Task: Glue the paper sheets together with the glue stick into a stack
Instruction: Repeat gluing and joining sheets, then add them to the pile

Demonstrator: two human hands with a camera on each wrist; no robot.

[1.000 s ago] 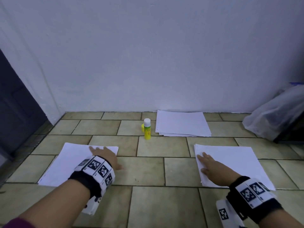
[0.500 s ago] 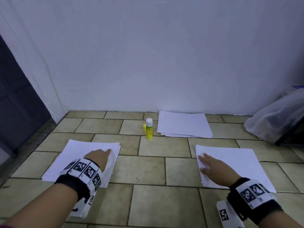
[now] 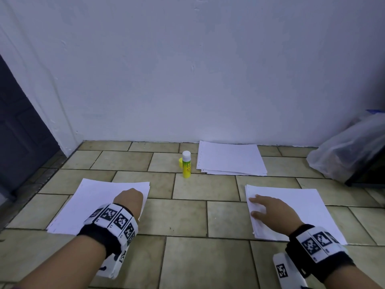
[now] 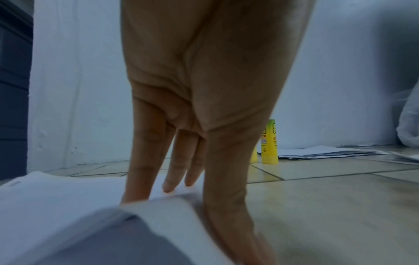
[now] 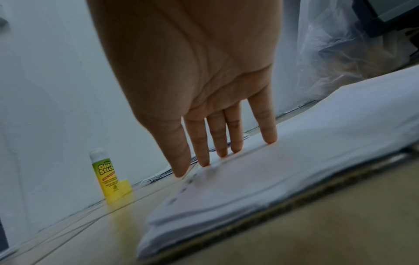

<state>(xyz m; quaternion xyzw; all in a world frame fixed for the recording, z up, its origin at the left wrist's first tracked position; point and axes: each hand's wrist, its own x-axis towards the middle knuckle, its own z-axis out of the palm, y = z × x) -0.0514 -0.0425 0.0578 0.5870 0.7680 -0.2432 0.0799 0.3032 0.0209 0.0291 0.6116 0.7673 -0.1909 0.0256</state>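
The left hand (image 3: 129, 200) is set on the left paper pile (image 3: 91, 203), fingers (image 4: 172, 172) straight, nothing grasped; the right hand (image 3: 268, 211) is spread flat on the right pile (image 3: 308, 207); the uncapped glue stick (image 3: 186, 164) is left standing well beyond both; loose top sheets could be skewed if dragged.

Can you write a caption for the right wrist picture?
Right hand pressing flat on a paper pile, glue stick standing nearby.
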